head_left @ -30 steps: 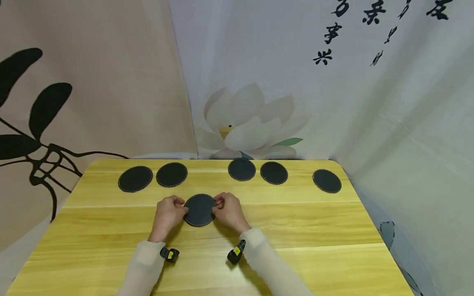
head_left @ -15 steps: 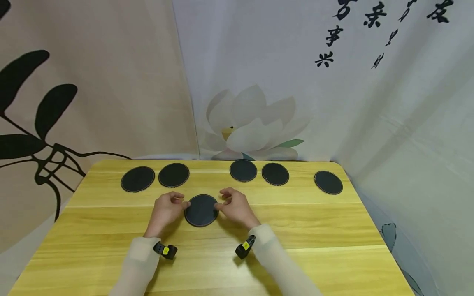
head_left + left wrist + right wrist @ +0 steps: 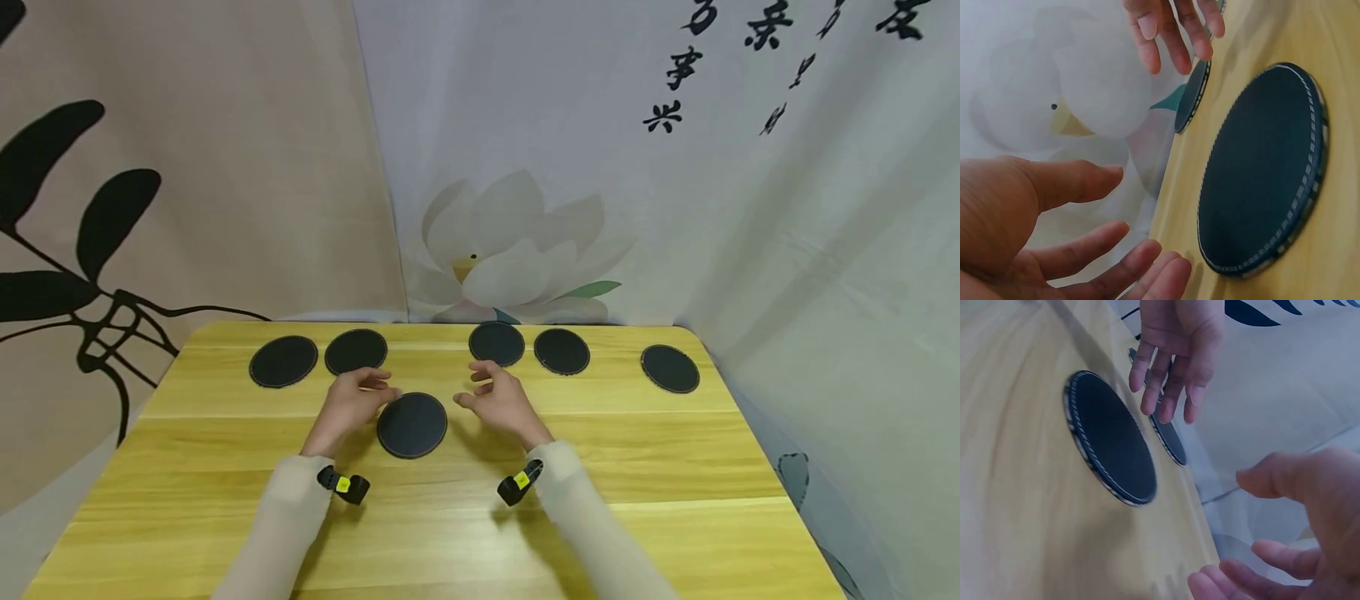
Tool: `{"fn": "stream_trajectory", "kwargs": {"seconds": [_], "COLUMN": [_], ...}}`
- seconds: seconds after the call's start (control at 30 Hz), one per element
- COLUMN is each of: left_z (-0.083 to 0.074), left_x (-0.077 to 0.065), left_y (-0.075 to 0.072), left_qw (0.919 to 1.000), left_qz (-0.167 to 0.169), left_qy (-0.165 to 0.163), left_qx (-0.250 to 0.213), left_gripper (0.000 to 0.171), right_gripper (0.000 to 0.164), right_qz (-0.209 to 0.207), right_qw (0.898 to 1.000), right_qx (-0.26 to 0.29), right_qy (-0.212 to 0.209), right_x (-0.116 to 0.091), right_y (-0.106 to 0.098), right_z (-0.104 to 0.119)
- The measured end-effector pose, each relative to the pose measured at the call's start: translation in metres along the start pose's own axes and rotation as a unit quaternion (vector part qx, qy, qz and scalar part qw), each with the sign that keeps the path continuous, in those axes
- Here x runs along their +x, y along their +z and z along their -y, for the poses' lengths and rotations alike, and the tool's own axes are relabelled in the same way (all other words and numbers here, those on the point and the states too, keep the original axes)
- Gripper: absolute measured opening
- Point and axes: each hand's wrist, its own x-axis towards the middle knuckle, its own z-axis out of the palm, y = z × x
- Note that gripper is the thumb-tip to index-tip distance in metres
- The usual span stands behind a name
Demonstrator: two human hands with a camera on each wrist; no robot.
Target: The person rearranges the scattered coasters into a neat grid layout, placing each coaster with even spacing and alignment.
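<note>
A round black coaster point(image 3: 412, 426) with light stitching round its edge lies flat on the wooden table, between the two hands. The left hand point(image 3: 356, 403) hovers at its upper left, fingers loosely bent and holding nothing. To its right, the right hand point(image 3: 501, 402) is raised off the table with thumb and fingers spread apart. In the left wrist view the coaster point(image 3: 1263, 172) shows a thick stitched rim, and a gap separates it from the left fingers. The right wrist view shows the same coaster point(image 3: 1113, 439) apart from both hands.
Along the table's far edge lie more black coasters: two at the left, one of them point(image 3: 283, 362) outermost, two near the middle including one point(image 3: 562, 351), and one point(image 3: 670, 368) at the right. A printed curtain point(image 3: 525, 125) hangs right behind the table point(image 3: 675, 467).
Both hands have let go of the middle coaster and lifted away from it, the right hand moving off to the right and farther back. The coaster stays in place on the table.
</note>
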Motion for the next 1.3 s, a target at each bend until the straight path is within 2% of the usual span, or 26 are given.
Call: {"fn": "stream_trajectory", "kwargs": {"seconds": [0.2,0.5,0.77,0.93,1.07,1.3], "left_z": [-0.012,-0.029,-0.044,-0.052,-0.056,-0.063], "left_x": [0.012,0.034,0.059,0.074,0.087,0.105], "left_y": [0.004,0.010,0.023,0.031,0.039,0.051], "left_qw": [0.9994,0.9946,0.9895,0.9848,0.9817,0.9809], "left_qz": [0.023,0.076,0.108,0.133,0.138,0.115], "left_qy": [-0.013,-0.032,-0.056,-0.073,-0.084,-0.094], "left_qx": [-0.023,-0.064,-0.077,-0.085,-0.101,-0.125], "left_gripper": [0.054,0.058,0.063,0.063,0.063,0.065], "right_gripper": [0.064,0.063,0.071,0.071,0.069,0.073], "right_qz": [-0.004,0.008,0.029,0.036,0.031,0.026], "right_qw": [1.000,0.999,0.995,0.995,0.994,0.993], "right_qx": [0.001,0.006,0.047,0.032,0.005,-0.010], "right_qy": [0.017,0.054,0.082,0.090,0.101,0.118], "right_x": [0.003,0.017,0.034,0.046,0.055,0.069], "right_y": [-0.017,-0.044,-0.067,-0.076,-0.082,-0.091], "right_z": [0.003,0.003,-0.004,-0.011,-0.017,-0.025]}}
